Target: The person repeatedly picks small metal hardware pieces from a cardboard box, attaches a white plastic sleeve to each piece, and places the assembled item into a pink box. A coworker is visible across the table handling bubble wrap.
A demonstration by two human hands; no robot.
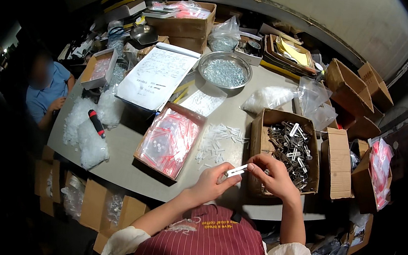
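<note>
My left hand (212, 182) is closed on a small pale slotted metal piece (235, 171), held just over the near edge of the table. The thumb and fingers of my right hand (277, 177) pinch at the other end of that piece. Whether they also hold a smaller part cannot be made out. Beside my right hand stands a cardboard box (259, 133) full of loose dark and silvery slotted metal parts (291, 144). Small white plastic pieces (217, 141) lie scattered on the table just beyond my left hand.
An open box (177, 178) of clear bags with red edges stands left of the white pieces. Behind are a clipboard with written sheets (157, 78) and a steel bowl (225, 70) of small parts. A red-black tool (96, 123) rests on plastic bags. At left sits a person (46, 88).
</note>
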